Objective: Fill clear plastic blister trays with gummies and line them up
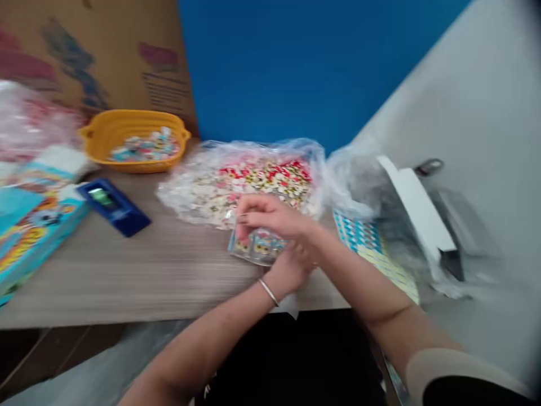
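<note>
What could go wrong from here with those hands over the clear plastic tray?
The right hand works close to the plastic bag of small pieces; a knock might scatter some. The left hand overlaps the right forearm in view, so the arms could bump and jolt the clear plastic tray.

Blue device (118, 210) on table (177, 265) beside turquoise packaging (46, 217); cardboard (116, 34) behind.

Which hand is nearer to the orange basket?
Right. The right hand is below and right of the orange basket in view; the left hand is lower and farther right.
</note>
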{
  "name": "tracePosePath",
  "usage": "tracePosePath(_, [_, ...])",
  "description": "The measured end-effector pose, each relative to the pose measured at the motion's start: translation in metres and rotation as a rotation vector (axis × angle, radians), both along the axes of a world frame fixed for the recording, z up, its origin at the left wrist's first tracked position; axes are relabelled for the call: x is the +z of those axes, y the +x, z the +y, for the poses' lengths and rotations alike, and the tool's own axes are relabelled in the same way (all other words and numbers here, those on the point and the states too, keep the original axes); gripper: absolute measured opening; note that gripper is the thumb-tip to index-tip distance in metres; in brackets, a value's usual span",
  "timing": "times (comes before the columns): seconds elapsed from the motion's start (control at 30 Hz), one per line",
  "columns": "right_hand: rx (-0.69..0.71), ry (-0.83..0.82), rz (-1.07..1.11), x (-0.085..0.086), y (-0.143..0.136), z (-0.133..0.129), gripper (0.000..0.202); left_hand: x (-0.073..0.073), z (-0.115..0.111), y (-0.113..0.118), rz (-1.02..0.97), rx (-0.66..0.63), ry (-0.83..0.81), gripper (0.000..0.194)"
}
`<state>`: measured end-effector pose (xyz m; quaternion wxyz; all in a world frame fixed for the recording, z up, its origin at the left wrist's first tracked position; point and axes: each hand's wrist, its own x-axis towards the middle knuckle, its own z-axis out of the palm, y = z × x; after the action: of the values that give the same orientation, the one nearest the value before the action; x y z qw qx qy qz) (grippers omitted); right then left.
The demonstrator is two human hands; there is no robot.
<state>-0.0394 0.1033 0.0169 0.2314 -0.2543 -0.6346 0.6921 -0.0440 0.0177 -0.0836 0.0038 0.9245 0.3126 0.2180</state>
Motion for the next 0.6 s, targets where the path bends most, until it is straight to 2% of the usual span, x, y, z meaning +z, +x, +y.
tracePosePath(0.07, [-0.153,0.003,-0.045,0.024,0.098,-0.015,0.022,-0.004,0.002,0.003,0.035,-0.015,-0.005,0.047])
tracePosePath(0.1, [-0.208,-0.04,-0.095,0.026,0.142,-0.024,0.023,-0.003,0.003,0.004,0.064,-0.016,-0.004,0.049])
tracePosePath(0.17, [-0.266,-0.145,-0.187,0.012,0.211,-0.041,0.028,0.002,0.002,0.003,0.117,-0.021,-0.002,0.05])
tracePosePath(0.23, [-0.243,-0.235,-0.246,-0.017,0.25,-0.052,0.032,0.007,0.001,0.004,0.155,-0.027,-0.007,0.049])
tracePosePath(0.33, [-0.167,-0.313,-0.239,-0.06,0.266,-0.058,0.036,0.01,0.001,0.006,0.203,-0.029,0.0,0.049])
tracePosePath(0.4, [-0.128,-0.343,-0.186,-0.079,0.264,-0.058,0.036,0.009,0.002,0.007,0.222,-0.026,0.008,0.05])
tracePosePath(0.6, [-0.055,-0.35,-0.05,-0.104,0.262,-0.049,0.033,0.009,0.002,0.007,0.253,-0.024,-0.011,0.059])
